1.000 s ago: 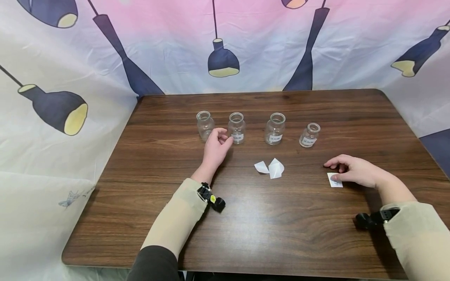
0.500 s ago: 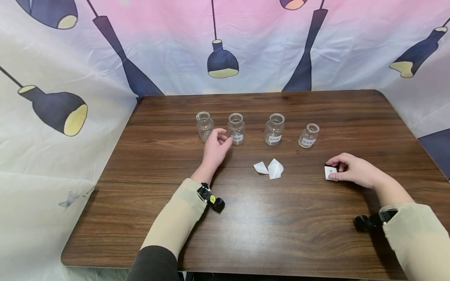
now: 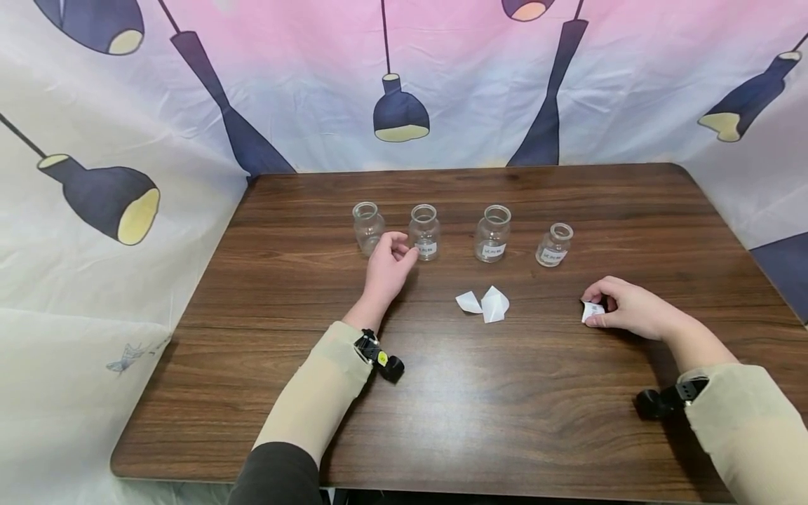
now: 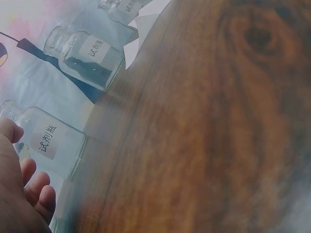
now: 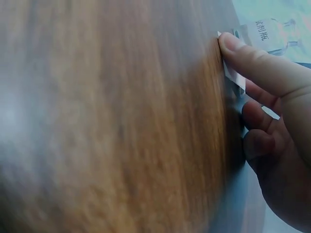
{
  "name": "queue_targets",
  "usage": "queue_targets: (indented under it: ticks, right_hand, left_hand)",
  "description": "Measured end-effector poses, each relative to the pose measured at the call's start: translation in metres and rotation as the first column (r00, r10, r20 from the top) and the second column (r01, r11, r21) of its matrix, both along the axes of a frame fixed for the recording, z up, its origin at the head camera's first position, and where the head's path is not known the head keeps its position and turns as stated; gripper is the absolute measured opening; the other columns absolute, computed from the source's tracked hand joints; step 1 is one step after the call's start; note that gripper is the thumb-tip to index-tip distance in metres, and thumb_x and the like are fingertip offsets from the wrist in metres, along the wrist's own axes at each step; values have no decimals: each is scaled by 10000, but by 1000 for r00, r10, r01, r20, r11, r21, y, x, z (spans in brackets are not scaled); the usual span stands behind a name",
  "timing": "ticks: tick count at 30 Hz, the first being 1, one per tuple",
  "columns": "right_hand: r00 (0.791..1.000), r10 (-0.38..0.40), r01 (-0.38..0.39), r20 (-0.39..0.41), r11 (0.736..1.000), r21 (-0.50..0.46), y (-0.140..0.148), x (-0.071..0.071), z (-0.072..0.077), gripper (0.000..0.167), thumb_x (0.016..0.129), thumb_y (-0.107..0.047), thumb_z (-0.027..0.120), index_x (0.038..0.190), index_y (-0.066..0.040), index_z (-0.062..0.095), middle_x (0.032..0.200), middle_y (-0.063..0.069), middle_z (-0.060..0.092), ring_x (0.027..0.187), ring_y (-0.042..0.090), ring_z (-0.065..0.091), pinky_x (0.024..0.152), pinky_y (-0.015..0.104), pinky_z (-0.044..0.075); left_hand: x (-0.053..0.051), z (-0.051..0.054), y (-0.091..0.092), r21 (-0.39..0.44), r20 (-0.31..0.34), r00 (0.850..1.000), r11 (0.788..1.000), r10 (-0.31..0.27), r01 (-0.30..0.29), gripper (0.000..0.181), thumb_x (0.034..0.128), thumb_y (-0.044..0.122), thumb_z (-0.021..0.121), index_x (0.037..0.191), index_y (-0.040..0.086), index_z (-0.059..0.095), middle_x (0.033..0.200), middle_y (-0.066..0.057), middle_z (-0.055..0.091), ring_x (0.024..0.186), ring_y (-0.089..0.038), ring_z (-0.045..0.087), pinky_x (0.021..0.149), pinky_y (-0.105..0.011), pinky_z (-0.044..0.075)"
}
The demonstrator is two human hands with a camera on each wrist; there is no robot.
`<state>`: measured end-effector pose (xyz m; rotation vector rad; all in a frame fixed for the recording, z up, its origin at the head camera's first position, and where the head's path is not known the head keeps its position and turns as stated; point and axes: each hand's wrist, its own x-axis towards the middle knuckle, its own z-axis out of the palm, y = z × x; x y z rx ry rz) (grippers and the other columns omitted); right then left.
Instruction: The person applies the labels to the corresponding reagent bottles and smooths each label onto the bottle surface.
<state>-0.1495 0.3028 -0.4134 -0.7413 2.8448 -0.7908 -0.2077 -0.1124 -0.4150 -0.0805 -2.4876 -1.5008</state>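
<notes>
On the brown table, my right hand pinches a small white label between thumb and fingers. In the right wrist view the label shows under the thumb, close to the tabletop. My left hand lies by the two left glass reagent bottles, its fingers loosely bent with nothing seen in them. It partly covers the leftmost bottle; whether it touches that bottle I cannot tell. The second bottle, third bottle and smaller right bottle carry white labels with printed characters. All stand upright without lids.
Several white paper pieces lie mid-table in front of the bottles. The wooden table reaches back to a printed cloth with lamp drawings. Each wrist wears a small black camera.
My right hand has drawn the label slightly up and left, tilting and bending it between thumb and fingers. The left hand and the bottles have stayed in place.
</notes>
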Motion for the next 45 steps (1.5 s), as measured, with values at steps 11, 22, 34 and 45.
queue_targets:
  ticks: [11,22,34,45]
  right_hand:
    - [994,-105,105,16,994,-32,-7,-3,4,237,832,-294,715,974,-130,620,814,-4,515,671,93,453,596,260,377]
    - [988,-156,156,7,988,-15,-24,-12,11,330,851,-374,677,1060,-125,624,859,4,573,753,153,499,658,295,400]
    - [995,-99,96,-32,992,-77,-48,-23,12,309,838,-314,705,1055,-102,647,828,-19,577,731,118,519,651,261,410]
    - [999,-8,4,-54,997,-82,-66,-32,15,281,844,-267,704,1060,-96,648,788,-53,568,669,97,511,625,272,410]
  left_hand:
    - [0,1,1,15,14,1000,1000,-4,3,311,859,181,640,1124,51,543,906,-78,593,797,-195,544,722,-306,444]
    - [2,3,0,31,8,1000,1000,0,0,317,855,181,644,1127,58,540,895,-68,593,788,-184,543,708,-290,436]
    - [3,4,-1,18,-31,1000,1000,0,0,323,847,165,654,1119,26,550,885,-75,605,774,-189,549,705,-294,443]
    - [6,5,-1,2,-74,997,1000,-4,4,230,841,156,656,1033,54,582,861,-59,645,741,-170,571,690,-282,456]
